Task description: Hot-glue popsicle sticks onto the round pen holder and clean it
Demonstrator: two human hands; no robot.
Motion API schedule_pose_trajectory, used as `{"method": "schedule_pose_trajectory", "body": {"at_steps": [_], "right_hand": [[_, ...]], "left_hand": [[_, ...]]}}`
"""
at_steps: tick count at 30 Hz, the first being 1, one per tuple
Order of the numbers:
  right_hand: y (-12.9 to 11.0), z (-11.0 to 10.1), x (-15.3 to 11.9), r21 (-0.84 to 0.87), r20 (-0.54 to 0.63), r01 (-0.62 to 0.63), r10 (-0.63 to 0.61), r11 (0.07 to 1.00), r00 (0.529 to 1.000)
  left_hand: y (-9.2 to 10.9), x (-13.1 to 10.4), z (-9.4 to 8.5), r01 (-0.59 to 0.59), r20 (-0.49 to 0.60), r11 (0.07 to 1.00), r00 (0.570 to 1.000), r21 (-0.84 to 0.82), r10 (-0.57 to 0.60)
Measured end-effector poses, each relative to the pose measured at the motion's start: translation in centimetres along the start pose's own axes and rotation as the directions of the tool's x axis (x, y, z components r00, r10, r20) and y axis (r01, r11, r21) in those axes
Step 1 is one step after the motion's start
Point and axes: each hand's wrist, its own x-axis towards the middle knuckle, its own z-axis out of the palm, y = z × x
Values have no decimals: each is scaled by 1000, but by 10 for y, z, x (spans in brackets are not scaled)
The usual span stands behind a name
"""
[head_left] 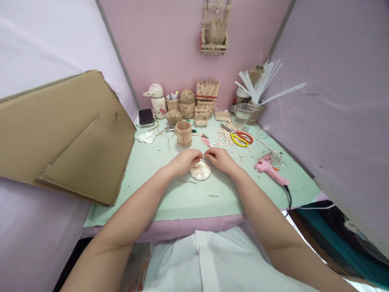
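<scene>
My left hand (189,159) and my right hand (220,159) almost meet over the far rim of a small round white dish (200,177). Pale, thin bits of wood (201,168) lie in it. The fingers of both hands are pinched together; whatever is between the fingertips is too small to make out. Just beyond the hands stands a little barrel-shaped cup made of wooden sticks (184,134). A pink pen-like tool (207,142) lies close to my right fingertips.
Scissors with yellow and red handles (241,138) lie among loose wooden sticks (224,137). A pink glue gun (272,172) rests at the right, its cord over the edge. Cardboard (75,134) leans at left. Twine (174,117), a bottle (158,101) and a clear cup (242,115) stand behind.
</scene>
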Motion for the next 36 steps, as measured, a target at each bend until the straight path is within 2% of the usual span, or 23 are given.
{"method": "schedule_pose_trajectory", "body": {"at_steps": [8, 10, 13, 15, 19, 23, 28, 31, 36], "right_hand": [[-2, 1, -1, 117, -25, 79, -77, 990, 997], [-2, 1, -1, 150, -23, 117, -115, 982, 993], [-1, 3, -1, 180, -15, 176, -176, 968, 984], [-1, 4, -1, 183, -21, 197, -196, 963, 980], [1, 5, 0, 173, -42, 203, -199, 964, 979], [2, 5, 0, 158, -42, 197, -192, 968, 980], [4, 6, 1, 155, -23, 188, -187, 970, 982], [3, 6, 1, 156, -23, 190, -189, 969, 982], [3, 6, 0, 153, -24, 185, -184, 971, 983]], "left_hand": [[-2, -1, -1, 56, -90, 968, 993, -245, -80], [-3, -2, -1, 87, -71, 947, 991, -308, -114], [-4, -3, -2, 123, 40, 914, 992, -387, -117], [-3, -4, -4, 118, 78, 926, 992, -360, -96], [1, -5, -8, 15, 28, 990, 1000, -142, -11], [4, -5, -10, -64, 130, 997, 989, -31, 67], [1, -4, -7, -73, 208, 992, 977, 101, 50], [0, -4, -6, -74, 183, 991, 982, 109, 53], [-1, -3, -8, -14, 76, 1000, 997, 10, 13]]}}
